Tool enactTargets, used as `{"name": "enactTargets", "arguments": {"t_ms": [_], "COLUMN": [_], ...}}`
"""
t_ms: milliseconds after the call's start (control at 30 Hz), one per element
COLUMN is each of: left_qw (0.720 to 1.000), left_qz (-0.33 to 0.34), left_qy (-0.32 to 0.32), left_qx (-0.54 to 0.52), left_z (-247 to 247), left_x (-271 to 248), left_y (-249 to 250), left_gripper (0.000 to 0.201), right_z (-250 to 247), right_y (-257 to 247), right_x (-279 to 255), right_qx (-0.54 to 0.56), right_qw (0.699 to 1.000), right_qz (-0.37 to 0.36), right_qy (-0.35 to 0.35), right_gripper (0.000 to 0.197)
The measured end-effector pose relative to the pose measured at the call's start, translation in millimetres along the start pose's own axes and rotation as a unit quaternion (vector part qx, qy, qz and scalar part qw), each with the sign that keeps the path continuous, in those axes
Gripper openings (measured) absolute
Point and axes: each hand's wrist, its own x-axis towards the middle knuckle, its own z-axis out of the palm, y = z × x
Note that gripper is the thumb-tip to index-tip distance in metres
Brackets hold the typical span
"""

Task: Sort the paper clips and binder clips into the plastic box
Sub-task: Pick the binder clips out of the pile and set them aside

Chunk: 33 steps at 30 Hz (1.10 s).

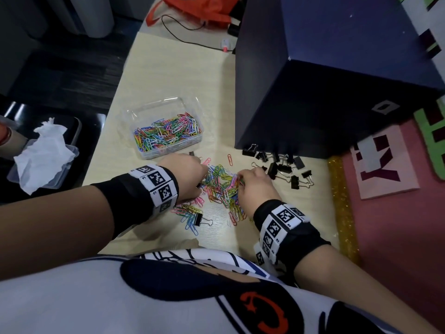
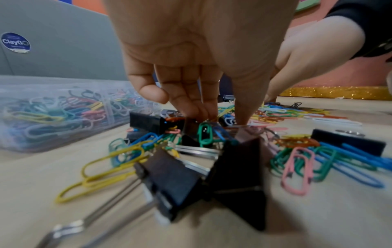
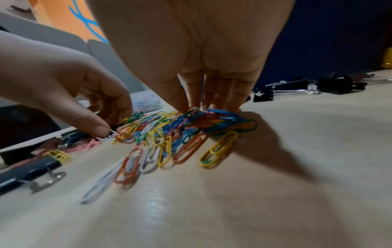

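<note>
Both hands are down in the heap of coloured paper clips (image 1: 221,184) near the front edge of the desk (image 1: 168,75). The left hand (image 1: 186,178) has its fingers bunched narrow, pinching at clips. The right hand (image 1: 255,186) presses straight fingertips onto the heap. The plastic box (image 1: 166,127) sits just behind, toward the left edge. Black binder clips (image 1: 281,167) lie scattered by the dark blue box (image 1: 313,92).

The paper clips (image 1: 221,186) under my fingers were a jumble of blue, green, yellow, pink, orange and white. The binder clips (image 1: 281,168) were black with silver wire handles. The plastic box (image 1: 144,112) was clear, the table (image 1: 178,75) pale cream. My wristbands (image 1: 156,186) were black, ringed with black-and-white square codes.
</note>
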Motion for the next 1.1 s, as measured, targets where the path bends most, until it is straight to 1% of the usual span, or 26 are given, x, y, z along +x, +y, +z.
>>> {"name": "enactTargets", "arguments": {"t_ms": [100, 233, 300, 400, 467, 533, 600, 667, 700, 767, 833, 933, 1100], "left_qw": [1.0, 1.0, 1.0, 0.999, 0.999, 0.997, 0.995, 0.991, 0.989, 0.988, 0.988, 0.99, 0.989], "left_qz": [0.001, 0.005, 0.004, -0.004, -0.014, -0.028, -0.047, -0.071, -0.08, -0.1, -0.114, -0.116, -0.093], "left_qy": [-0.006, -0.002, 0.002, 0.004, 0.01, 0.033, 0.063, 0.089, 0.095, 0.088, 0.07, 0.073, 0.098], "left_qx": [-0.002, -0.018, -0.023, -0.039, -0.052, -0.06, -0.06, -0.07, -0.076, -0.081, -0.071, -0.045, -0.057], "left_z": [1, 2, 2, 3, 4, 5, 6, 8, 9, 11, 12, 14, 15], "left_x": [2, 2, 2, 2, 3, 3, 3, 4, 4, 5, 5, 6, 8], "left_y": [-1, 0, 0, -2, -5, -12, -17, -21, -22, -23, -22, -21, -25], "left_gripper": [0.033, 0.03, 0.029, 0.022, 0.017, 0.018, 0.019, 0.023, 0.026, 0.03, 0.028, 0.02, 0.017], "right_z": [-1, -4, -6, -10, -11, -10, -9, -5, -4, 1, 6, 9, 4], "right_y": [-3, -9, -12, -15, -17, -20, -24, -31, -35, -44, -51, -53, -49], "right_x": [2, 11, 17, 23, 23, 22, 17, 14, 12, 10, 9, 9, 11], "right_qx": [0.008, 0.025, 0.031, -0.005, -0.058, -0.099, -0.11, -0.097, -0.094, -0.097, -0.117, -0.153, -0.147], "right_qw": [0.999, 0.999, 0.998, 0.995, 0.991, 0.991, 0.991, 0.987, 0.983, 0.974, 0.966, 0.96, 0.969], "right_qz": [-0.027, -0.043, -0.059, -0.091, -0.09, -0.074, -0.074, -0.124, -0.156, -0.206, -0.226, -0.229, -0.196], "right_qy": [-0.015, 0.008, 0.011, -0.044, -0.077, -0.051, -0.011, 0.009, 0.008, -0.015, -0.043, -0.042, -0.016], "right_gripper": [0.034, 0.031, 0.033, 0.049, 0.054, 0.048, 0.038, 0.032, 0.031, 0.033, 0.036, 0.038, 0.032]}}
